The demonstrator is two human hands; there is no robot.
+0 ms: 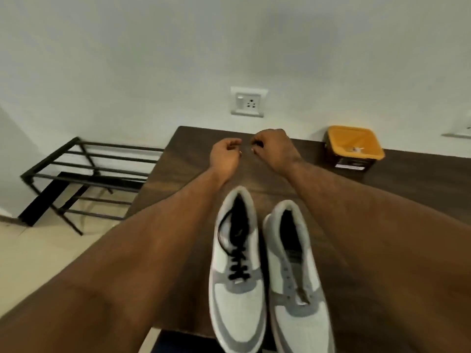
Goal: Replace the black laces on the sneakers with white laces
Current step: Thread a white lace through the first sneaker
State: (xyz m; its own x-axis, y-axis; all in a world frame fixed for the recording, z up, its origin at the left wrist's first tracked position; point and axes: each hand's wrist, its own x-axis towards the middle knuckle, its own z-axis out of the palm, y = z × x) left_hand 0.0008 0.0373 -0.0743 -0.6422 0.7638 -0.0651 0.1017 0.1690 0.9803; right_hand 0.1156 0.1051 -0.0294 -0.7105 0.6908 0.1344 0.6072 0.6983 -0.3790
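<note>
Two grey-and-white sneakers lie side by side on the dark wooden table [407, 189], toes toward me. The left sneaker [237, 281] still carries black laces [238, 261]. The right sneaker [298, 284] shows bare eyelets with no lace. Both my arms reach past the shoes to the far part of the table. My left hand [225, 155] and my right hand [272, 147] hover close together with fingers curled inward. I see no lace between them; what sits inside the curled fingers is too small to make out.
An orange-lidded box [354, 149] stands at the back right of the table by the wall. A wall socket [247, 101] is above the table's far edge. A black metal rack [84, 174] stands on the floor to the left.
</note>
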